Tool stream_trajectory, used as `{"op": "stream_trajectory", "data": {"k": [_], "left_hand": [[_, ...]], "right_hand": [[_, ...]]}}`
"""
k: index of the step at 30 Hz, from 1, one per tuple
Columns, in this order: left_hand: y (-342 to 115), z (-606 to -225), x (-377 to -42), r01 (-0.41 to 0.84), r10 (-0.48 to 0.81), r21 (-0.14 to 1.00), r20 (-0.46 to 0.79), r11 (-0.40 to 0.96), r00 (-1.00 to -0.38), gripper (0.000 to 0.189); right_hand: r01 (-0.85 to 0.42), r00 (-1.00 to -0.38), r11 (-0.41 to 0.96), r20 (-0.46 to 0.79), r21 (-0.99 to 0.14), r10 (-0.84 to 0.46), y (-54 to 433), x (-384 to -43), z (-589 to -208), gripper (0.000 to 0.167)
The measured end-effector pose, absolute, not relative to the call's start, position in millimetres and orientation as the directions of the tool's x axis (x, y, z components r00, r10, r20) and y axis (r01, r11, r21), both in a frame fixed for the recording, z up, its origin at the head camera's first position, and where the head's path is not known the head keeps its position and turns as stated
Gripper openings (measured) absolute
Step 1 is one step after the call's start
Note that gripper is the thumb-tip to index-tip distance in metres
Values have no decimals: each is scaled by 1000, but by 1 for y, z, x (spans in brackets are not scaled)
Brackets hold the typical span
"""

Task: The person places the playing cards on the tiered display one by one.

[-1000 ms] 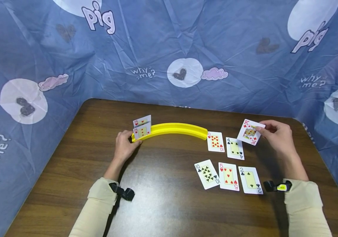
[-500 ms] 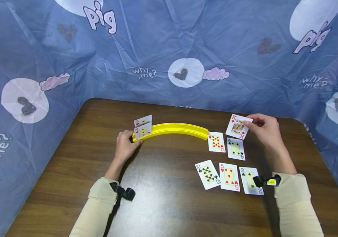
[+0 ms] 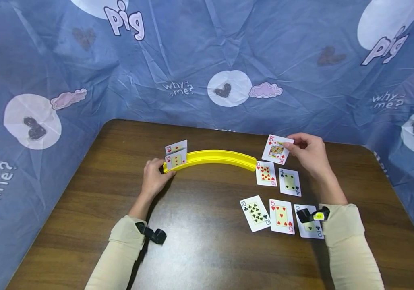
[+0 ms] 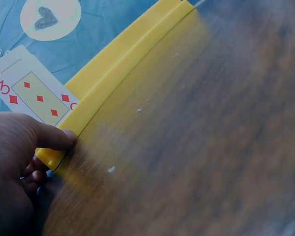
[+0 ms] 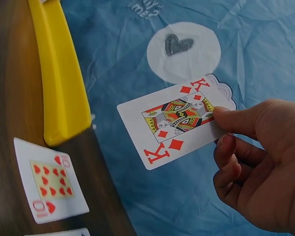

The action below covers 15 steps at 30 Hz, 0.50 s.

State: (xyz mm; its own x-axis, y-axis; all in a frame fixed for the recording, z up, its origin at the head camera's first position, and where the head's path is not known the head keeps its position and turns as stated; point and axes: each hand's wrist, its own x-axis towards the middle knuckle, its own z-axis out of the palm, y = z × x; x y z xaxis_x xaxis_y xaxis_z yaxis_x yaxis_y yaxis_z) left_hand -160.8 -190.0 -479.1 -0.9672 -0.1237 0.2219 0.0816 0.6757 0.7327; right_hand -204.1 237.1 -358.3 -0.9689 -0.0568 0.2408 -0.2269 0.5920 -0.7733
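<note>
Curtain (image 3: 181, 52) backs our table (image 3: 207, 241), yellow rack (image 3: 221, 156) on it. Our left hand (image 3: 153, 177) pinches its left end — right hand (image 3: 310, 156) pinches king of diamonds (image 3: 276, 149), raised near the right end. Ten of hearts (image 3: 266, 174) lies just beside that end; wrist camera (image 3: 305, 216) partly hides two of clubs (image 3: 310, 231).

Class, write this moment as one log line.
left hand: grips yellow rack; right hand: pinches king of diamonds; racked cards: two visible

Tilted king of diamonds (image 3: 275, 150), face showing, near curved yellow rack (image 3: 221, 156)
</note>
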Motion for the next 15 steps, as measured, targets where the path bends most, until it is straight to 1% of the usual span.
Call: {"op": "stream_trajectory", "data": {"k": [9, 15], "left_hand": [[-190, -479, -160, 77, -120, 730, 214, 679, -969, 36], [-191, -479, -160, 72, -126, 734, 211, 676, -969, 37]], "right_hand": [[-222, -973, 582, 217, -783, -80, 214, -209, -359, 24], [-259, -965, 570, 236, -780, -115, 200, -214, -358, 22]]}}
